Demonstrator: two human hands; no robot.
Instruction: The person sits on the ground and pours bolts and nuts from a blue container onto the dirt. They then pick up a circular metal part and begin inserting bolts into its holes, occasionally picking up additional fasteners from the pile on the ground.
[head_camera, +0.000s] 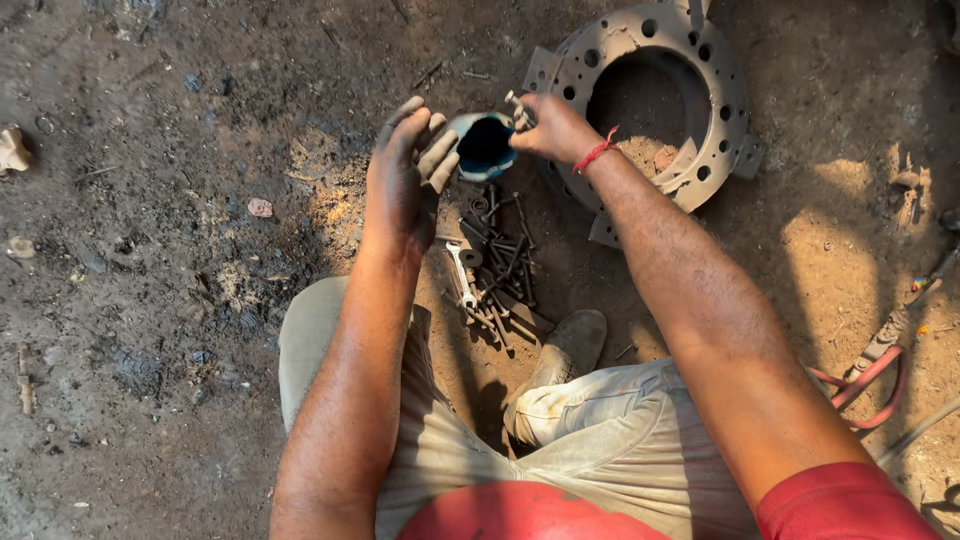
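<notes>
Blue cup: small, open mouth turned toward the camera, held off the ground in upper centre of frame.
Left hand: grimy, fingers spread loosely, fingertips steadying the cup's left side.
Right hand: closed around a few bolts at the cup's right rim; red thread on wrist.
Bolt pile: loose bolts with a spanner, on the dirt floor just below the hands.
Metal ring: big drilled flange, flat on the ground, upper right.
Shoe: beside the pile.
Red hose: right edge.
</notes>
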